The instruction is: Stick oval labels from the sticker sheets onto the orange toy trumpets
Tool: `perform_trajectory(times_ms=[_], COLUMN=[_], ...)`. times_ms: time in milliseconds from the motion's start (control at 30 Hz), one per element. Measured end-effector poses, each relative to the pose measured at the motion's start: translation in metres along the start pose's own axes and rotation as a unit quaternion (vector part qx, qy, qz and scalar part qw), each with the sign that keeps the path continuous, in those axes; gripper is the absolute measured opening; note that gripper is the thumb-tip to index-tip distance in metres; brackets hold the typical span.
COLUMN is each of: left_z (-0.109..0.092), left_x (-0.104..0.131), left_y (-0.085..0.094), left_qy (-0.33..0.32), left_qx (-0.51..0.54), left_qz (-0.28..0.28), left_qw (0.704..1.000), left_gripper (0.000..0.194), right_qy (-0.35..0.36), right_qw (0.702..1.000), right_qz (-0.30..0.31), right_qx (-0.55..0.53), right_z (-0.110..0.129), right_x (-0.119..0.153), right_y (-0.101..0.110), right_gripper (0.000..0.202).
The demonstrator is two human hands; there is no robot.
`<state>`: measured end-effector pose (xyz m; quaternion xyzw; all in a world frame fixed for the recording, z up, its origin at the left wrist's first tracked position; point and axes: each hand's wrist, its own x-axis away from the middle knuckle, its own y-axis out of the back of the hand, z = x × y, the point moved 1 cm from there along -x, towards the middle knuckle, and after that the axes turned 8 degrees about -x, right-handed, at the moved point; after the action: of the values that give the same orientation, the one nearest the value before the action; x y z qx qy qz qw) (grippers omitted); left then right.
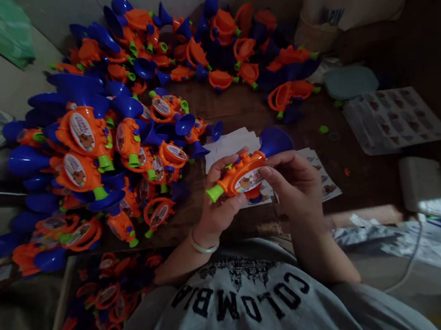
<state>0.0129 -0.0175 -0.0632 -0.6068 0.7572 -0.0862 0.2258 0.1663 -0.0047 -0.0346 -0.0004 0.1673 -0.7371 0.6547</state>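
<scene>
An orange toy trumpet [246, 175] with a blue bell and a green mouthpiece is held up between both hands in front of the shirt. My left hand [222, 202] wraps the mouthpiece end, with a pale bangle on its wrist. My right hand [297, 182] grips the side near the bell, its thumb pressed on the oval sticker. Beneath the trumpet lie white paper [228, 145] and a printed sticker sheet [324, 176] on the dark table [228, 97].
Trumpets with stickers [79, 131] are piled at the left, and more trumpets [223, 28] line the back. At the right are stacked sticker sheets [403, 116], a pale green lid [351, 82] and a white box [423, 183]. A bin of trumpets [108, 294] stands lower left.
</scene>
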Motion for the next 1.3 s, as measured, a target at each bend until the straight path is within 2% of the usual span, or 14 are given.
perform_trajectory(times_ms=[300, 433, 533, 800, 900, 967, 1067, 1100, 1133, 1167, 1233, 1300], left_z=[-0.006, -0.006, -0.005, -0.009, -0.008, -0.007, -0.005, -0.005, -0.006, -0.007, -0.008, -0.008], left_x=[-0.001, -0.001, -0.002, 0.002, 0.002, 0.002, 0.002, 0.002, 0.002, 0.002, 0.001, -0.002], left_y=[-0.002, -0.004, -0.005, -0.007, -0.006, -0.004, -0.002, -0.001, -0.001, 0.000, 0.002, 0.006], left_qy=[-0.018, -0.029, -0.040, -0.067, -0.079, -0.084, -0.084, -0.085, -0.086, -0.088, -0.081, -0.054], left_qx=[-0.032, -0.043, -0.062, -0.105, -0.117, -0.125, -0.105, -0.095, -0.088, -0.086, -0.084, -0.072], left_qz=[0.015, -0.002, -0.012, -0.025, -0.033, -0.042, -0.052, -0.050, -0.046, -0.042, -0.046, -0.090], left_qw=[0.999, 0.999, 0.997, 0.992, 0.989, 0.988, 0.990, 0.991, 0.991, 0.992, 0.992, 0.992], left_gripper=[0.057, 0.045, 0.040, 0.041, 0.043, 0.043, 0.041, 0.041, 0.041, 0.041, 0.041, 0.039], right_qy=[0.012, 0.017, 0.038, 0.119, 0.145, 0.173, 0.217, 0.224, 0.223, 0.213, 0.170, 0.126], right_qw=[1.000, 0.999, 0.997, 0.976, 0.959, 0.935, 0.897, 0.894, 0.898, 0.906, 0.921, 0.927], right_qz=[-0.001, 0.002, 0.002, 0.012, 0.027, 0.015, -0.066, -0.071, -0.047, 0.005, 0.130, 0.215], right_qx=[0.011, 0.030, 0.067, 0.184, 0.241, 0.309, 0.379, 0.382, 0.378, 0.367, 0.326, 0.279], right_z=[0.001, 0.000, 0.000, 0.004, 0.004, 0.004, 0.002, 0.002, 0.001, 0.000, -0.002, -0.007], right_x=[0.003, 0.005, 0.005, 0.005, 0.005, 0.003, -0.006, -0.011, -0.016, -0.022, -0.034, -0.045], right_y=[-0.005, -0.005, -0.006, -0.011, -0.012, -0.010, -0.001, 0.003, 0.007, 0.011, 0.019, 0.026], right_gripper=[0.012, 0.011, 0.010, 0.008, 0.005, 0.017, 0.066, 0.079, 0.083, 0.080, 0.064, 0.044])
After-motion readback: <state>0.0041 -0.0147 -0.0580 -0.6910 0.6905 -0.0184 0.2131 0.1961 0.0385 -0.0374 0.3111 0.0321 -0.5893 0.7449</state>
